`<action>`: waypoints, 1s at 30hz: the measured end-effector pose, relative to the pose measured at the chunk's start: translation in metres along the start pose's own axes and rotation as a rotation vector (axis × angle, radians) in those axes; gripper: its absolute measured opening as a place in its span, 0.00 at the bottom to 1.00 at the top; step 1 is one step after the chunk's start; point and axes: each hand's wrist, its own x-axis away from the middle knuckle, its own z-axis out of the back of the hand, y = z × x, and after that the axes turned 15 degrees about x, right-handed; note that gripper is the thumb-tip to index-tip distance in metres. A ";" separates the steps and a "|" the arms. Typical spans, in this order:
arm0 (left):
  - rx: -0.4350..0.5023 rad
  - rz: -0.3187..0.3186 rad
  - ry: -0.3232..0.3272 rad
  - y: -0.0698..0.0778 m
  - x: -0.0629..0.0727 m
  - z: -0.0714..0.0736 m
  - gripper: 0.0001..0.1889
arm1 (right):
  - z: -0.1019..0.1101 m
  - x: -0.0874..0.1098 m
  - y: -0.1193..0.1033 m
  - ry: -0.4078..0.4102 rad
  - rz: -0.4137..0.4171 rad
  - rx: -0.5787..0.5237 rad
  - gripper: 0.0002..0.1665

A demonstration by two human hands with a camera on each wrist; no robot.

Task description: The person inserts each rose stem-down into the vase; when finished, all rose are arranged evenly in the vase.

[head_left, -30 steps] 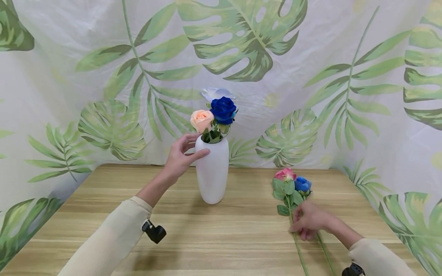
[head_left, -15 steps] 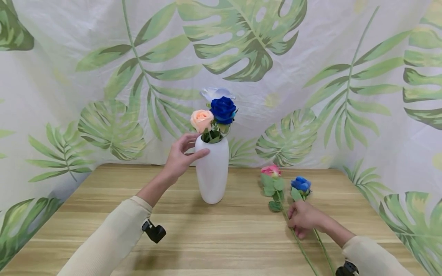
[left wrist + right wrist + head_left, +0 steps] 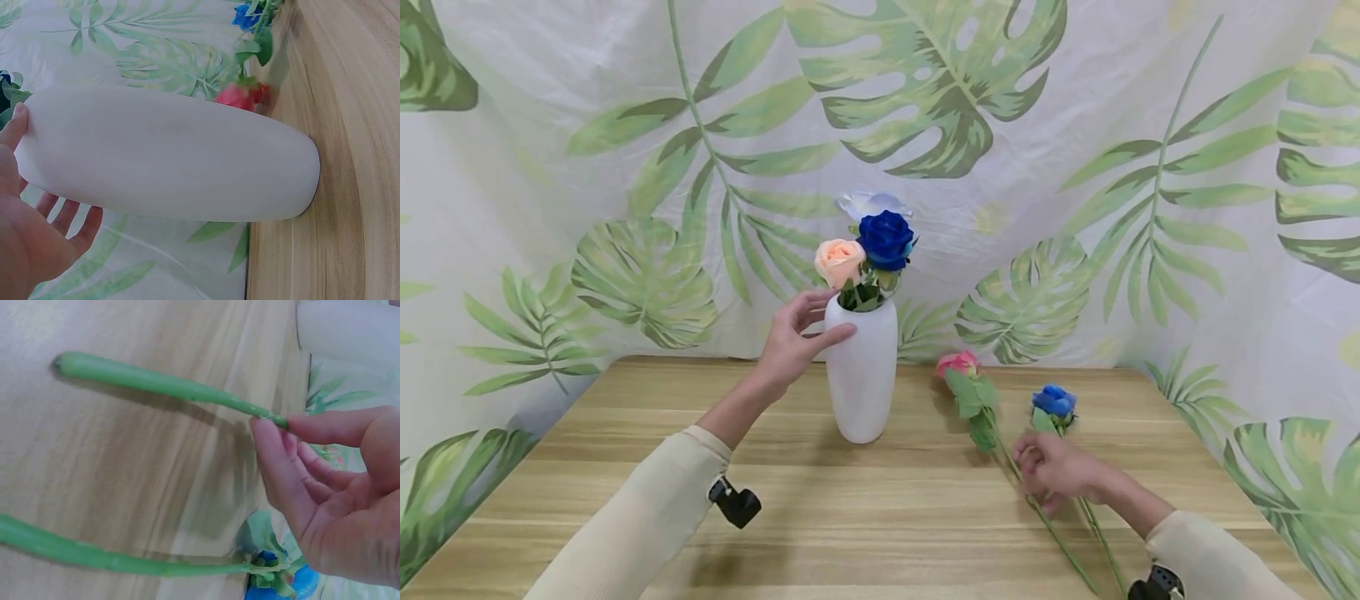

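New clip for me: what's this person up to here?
The person's left hand holds a white vase near its rim. It stands upright on the wooden table, with a peach rose, a dark blue rose and a pale flower in it. The right hand pinches the stem of a pink flower, which is outside the vase. A second blue flower lies on the table, not gripped.

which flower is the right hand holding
The pink flower: the right hand pinches its stem. The loose blue flower lies unheld; the peach rose, dark blue rose and pale flower stand in the vase.
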 end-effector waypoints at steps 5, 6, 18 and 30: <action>-0.001 0.001 0.002 0.001 -0.001 0.001 0.28 | 0.007 -0.005 -0.008 0.019 0.107 -0.029 0.23; 0.000 0.001 0.001 0.001 -0.001 0.001 0.28 | 0.009 -0.006 -0.010 0.022 0.123 -0.035 0.23; -0.001 0.005 0.000 0.001 0.000 0.000 0.28 | 0.016 -0.007 -0.028 0.037 0.218 -0.200 0.26; 0.003 0.007 -0.001 0.000 -0.001 0.000 0.28 | 0.010 -0.014 -0.037 0.214 0.336 -0.320 0.24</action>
